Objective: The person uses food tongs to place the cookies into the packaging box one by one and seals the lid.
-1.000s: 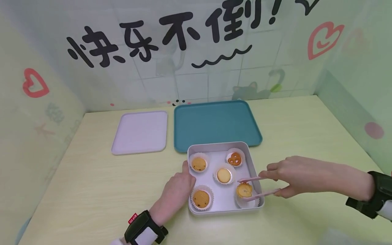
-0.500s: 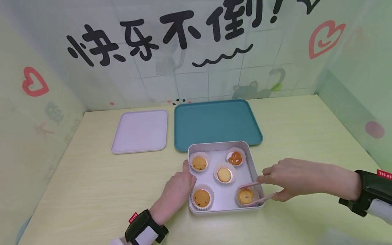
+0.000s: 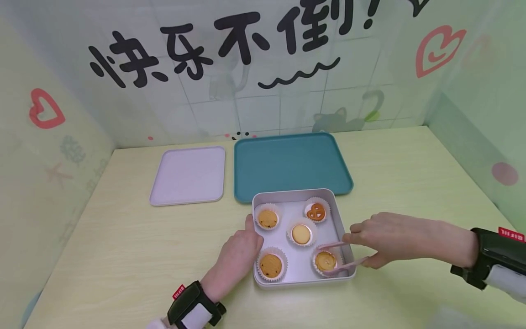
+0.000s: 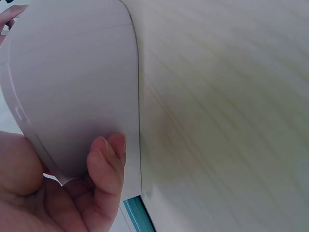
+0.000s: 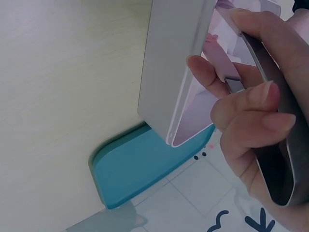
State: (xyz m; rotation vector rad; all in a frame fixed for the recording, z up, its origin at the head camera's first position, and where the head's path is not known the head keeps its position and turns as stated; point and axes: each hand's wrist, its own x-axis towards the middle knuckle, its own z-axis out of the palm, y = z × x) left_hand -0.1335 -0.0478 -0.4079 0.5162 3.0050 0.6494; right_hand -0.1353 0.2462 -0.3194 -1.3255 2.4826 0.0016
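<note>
In the head view, my left hand (image 3: 240, 249) holds the left wall of a lilac square baking pan (image 3: 302, 269). The left wrist view shows its fingers (image 4: 104, 169) against the pan's outer wall, thumb over the rim. My right hand (image 3: 386, 240) grips pink-tipped metal tongs (image 5: 277, 164), reaching over the pan's right wall. Their tips stand on either side of a round golden cookie (image 3: 325, 261) in a paper cup at the near right; whether they touch it I cannot tell. Other cups hold a pretzel (image 3: 315, 212), a plain cookie (image 3: 301, 234) and speckled cookies (image 3: 270, 266).
Behind the pan lies a teal tray (image 3: 291, 164), and left of it a lilac tray (image 3: 189, 176). Printed walls enclose the pale wooden table (image 3: 135, 256) at the back and sides.
The golden cookie, earlier higher between the tong tips, now lies down in its cup. Cup and cookie have shifted slightly left. My right hand has moved slightly left; my left hand stays put.
</note>
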